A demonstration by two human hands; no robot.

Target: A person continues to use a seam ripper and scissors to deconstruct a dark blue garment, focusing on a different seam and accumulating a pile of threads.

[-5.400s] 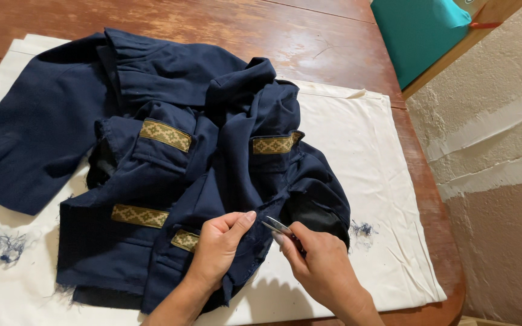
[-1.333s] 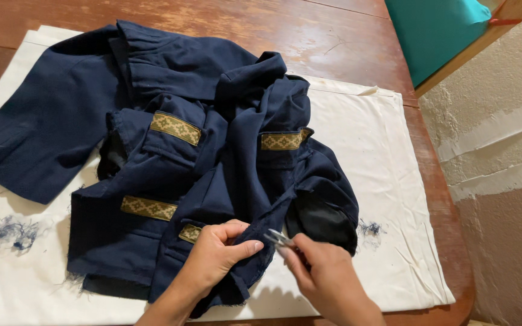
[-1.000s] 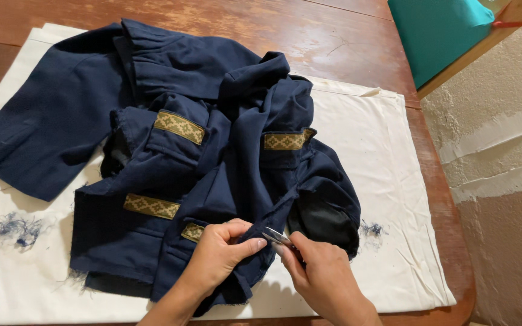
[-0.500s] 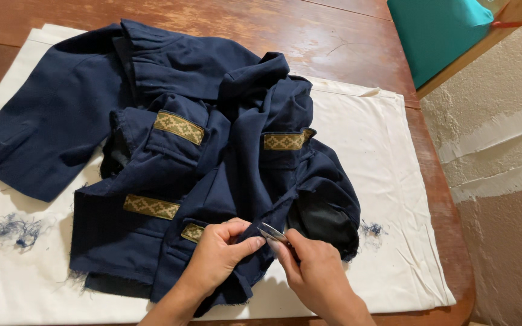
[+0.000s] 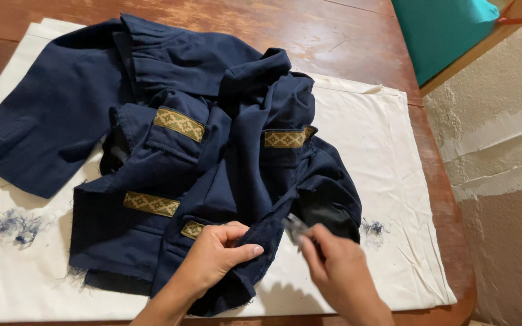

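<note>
Right hand (image 5: 341, 274) blurred, perhaps shifted; left hand (image 5: 215, 258) still pinching jacket (image 5: 231, 175).

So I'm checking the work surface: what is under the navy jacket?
The navy jacket lies on a white cloth spread over a wooden table. Loose blue thread clumps sit on the cloth beside it. Whatever lies directly beneath the jacket is covered.

White cloth (image 5: 370, 139) on wooden table (image 5: 273, 24), blue thread clumps (image 5: 16, 226), teal panel (image 5: 439, 30)
</note>
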